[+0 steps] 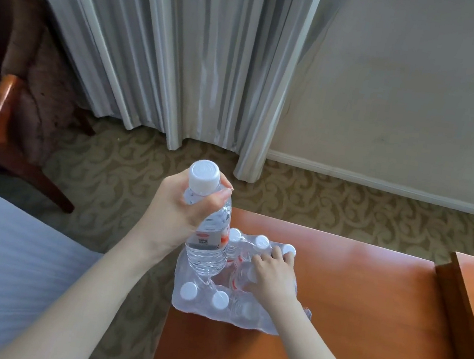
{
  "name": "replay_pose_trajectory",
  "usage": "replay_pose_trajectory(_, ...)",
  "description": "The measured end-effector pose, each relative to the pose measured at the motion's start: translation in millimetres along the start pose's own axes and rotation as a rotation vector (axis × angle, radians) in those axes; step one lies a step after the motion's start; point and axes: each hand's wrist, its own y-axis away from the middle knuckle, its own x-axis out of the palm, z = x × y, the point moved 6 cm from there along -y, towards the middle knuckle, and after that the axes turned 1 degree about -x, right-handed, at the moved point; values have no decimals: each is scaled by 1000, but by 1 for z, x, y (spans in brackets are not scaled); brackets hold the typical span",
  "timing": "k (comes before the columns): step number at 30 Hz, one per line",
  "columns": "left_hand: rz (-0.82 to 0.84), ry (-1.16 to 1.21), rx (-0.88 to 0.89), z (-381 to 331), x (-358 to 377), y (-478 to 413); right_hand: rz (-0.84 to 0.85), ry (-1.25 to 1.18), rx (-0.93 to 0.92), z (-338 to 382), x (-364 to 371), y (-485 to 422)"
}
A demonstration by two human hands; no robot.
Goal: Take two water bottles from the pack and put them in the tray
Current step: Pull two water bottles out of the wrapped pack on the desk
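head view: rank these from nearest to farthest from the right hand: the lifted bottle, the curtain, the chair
1. The lifted bottle, just to the left of the right hand, held in the left hand above the pack.
2. The curtain, hanging beyond the table, straight ahead.
3. The chair, far off to the left on the carpet.

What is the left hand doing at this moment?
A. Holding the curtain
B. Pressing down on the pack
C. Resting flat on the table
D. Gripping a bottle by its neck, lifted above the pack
D: the left hand is closed around the neck of a water bottle raised over the pack, while the right hand rests on the pack.
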Motion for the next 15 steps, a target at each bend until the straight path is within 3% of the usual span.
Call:
replay_pose_trajectory(9, 6, 30, 0, -3, 7, 1, -159, -450, 99, -14, -4, 5)
replay_pose_trajectory(15, 5, 3, 11, -14, 5, 4, -476, -900, 170, -39, -77, 48)
